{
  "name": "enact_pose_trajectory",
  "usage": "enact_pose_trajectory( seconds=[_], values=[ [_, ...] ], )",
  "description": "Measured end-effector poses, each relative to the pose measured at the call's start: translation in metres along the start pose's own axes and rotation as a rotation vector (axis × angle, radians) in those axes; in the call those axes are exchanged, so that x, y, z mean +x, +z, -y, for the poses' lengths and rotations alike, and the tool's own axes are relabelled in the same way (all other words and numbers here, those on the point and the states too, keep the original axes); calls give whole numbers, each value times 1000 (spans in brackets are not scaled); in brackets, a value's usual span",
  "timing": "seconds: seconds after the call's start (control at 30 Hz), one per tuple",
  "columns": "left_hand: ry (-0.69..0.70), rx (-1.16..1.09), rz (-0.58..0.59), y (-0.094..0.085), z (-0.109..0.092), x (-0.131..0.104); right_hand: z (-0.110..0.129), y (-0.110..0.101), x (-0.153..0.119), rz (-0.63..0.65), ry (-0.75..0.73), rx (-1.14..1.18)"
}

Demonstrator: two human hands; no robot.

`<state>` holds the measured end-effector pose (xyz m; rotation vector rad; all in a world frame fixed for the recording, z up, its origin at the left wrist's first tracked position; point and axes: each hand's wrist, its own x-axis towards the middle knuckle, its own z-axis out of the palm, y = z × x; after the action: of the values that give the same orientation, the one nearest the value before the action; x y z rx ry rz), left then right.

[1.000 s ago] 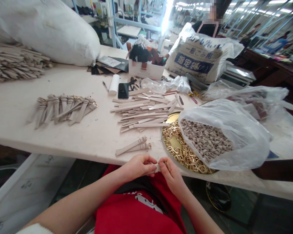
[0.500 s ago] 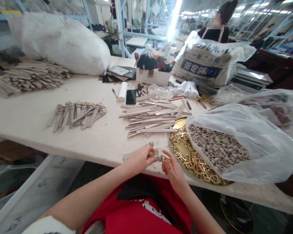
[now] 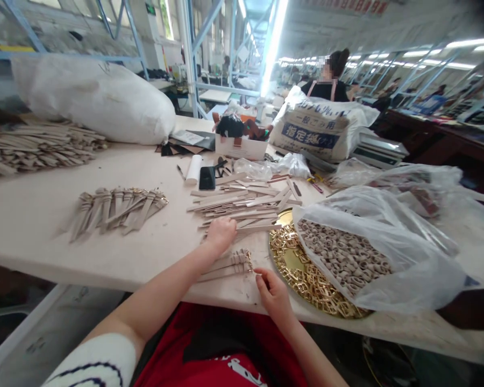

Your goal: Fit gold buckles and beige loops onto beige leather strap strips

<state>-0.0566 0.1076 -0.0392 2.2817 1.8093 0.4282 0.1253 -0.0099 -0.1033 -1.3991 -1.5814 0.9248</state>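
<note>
My left hand (image 3: 221,233) is at the near edge of a loose pile of flat beige strips (image 3: 242,201), its fingers curled down onto them; what they grip is hidden. Just below it, a few strips with loops and gold buckles (image 3: 236,260) lie side by side near the table's front edge. My right hand (image 3: 273,294) is beside their buckle ends, thumb and forefinger slightly apart, with nothing visible between them. To its right is a round gold tray (image 3: 271,250) of gold buckles (image 3: 326,293). A clear bag of small beige loops (image 3: 347,255) overlaps the tray.
More buckled strips (image 3: 119,209) lie at the left, with a big strip stack (image 3: 44,145) and a white sack (image 3: 100,102) behind. A phone (image 3: 207,178), a white roll (image 3: 193,170) and a white box (image 3: 242,147) stand farther back. A person (image 3: 326,80) is beyond the printed bag (image 3: 317,129).
My left hand has left the buckled piece that both hands held and moved forward to the strip pile. The piece now lies with the others; my right hand has let go. The view has tilted up.
</note>
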Motion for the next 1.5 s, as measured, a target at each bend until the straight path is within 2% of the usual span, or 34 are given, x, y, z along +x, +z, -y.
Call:
enact_pose_trajectory(
  seconds=[0.1, 0.17, 0.2, 0.23, 0.33, 0.4, 0.43, 0.47, 0.5, 0.57, 0.63, 0.7, 0.8, 0.9, 0.97, 1.1, 1.2, 1.27, 1.37, 1.5],
  values=[
    [22, -26, -13, -3, -3, -4, 2, 3, -1, -12, -9, 32],
    [34, -99, -30, -14, -6, -13, 7, 1, -1, -24, -8, 33],
    [29, -156, -47, -23, -8, -18, 11, -4, 0, -41, -11, 25],
    [-7, -335, -72, -32, -9, -24, 15, -11, 2, -70, -21, 12],
    [-91, -881, -153, -62, -12, -39, 26, -55, 17, -249, -78, -96],
    [-139, -1156, -238, -75, -17, -50, 24, -96, 32, -402, -60, -293],
    [-171, -1246, -245, -77, -21, -57, 20, -116, 41, -431, -25, -442],
    [-211, -1304, -214, -76, -26, -63, 14, -135, 49, -431, 40, -630],
    [-249, -1338, -143, -71, -32, -70, 6, -151, 58, -363, 133, -834],
    [-320, -1350, 83, -56, -45, -84, -11, -173, 71, -306, 213, -937],
    [-382, -1376, 311, -38, -57, -95, -25, -181, 80, -253, 256, -983],
    [-461, -1460, 462, -24, -66, -102, -31, -183, 85, -217, 273, -1017],
    [-538, -1568, 582, -16, -72, -105, -27, -183, 84, -199, 260, -1049],
    [-464, -1551, 652, -20, -78, -102, -10, -182, 74, -242, 201, -933],
    [-375, -1505, 683, -23, -83, -99, 5, -173, 61, -238, 195, -584],
    [-246, -1386, 666, -25, -97, -92, 38, -128, 29, -36, 351, 357],
    [-155, -1196, 577, -19, -99, -90, 53, -93, 13, 50, 466, 692],
    [-102, -1037, 515, -16, -95, -91, 56, -78, 9, 75, 477, 741],
    [-34, -781, 435, -15, -88, -93, 54, -68, 7, 81, 430, 664],
    [72, -614, 451, -23, -83, -95, 53, -67, 2, 190, 391, 526]
  ],
)
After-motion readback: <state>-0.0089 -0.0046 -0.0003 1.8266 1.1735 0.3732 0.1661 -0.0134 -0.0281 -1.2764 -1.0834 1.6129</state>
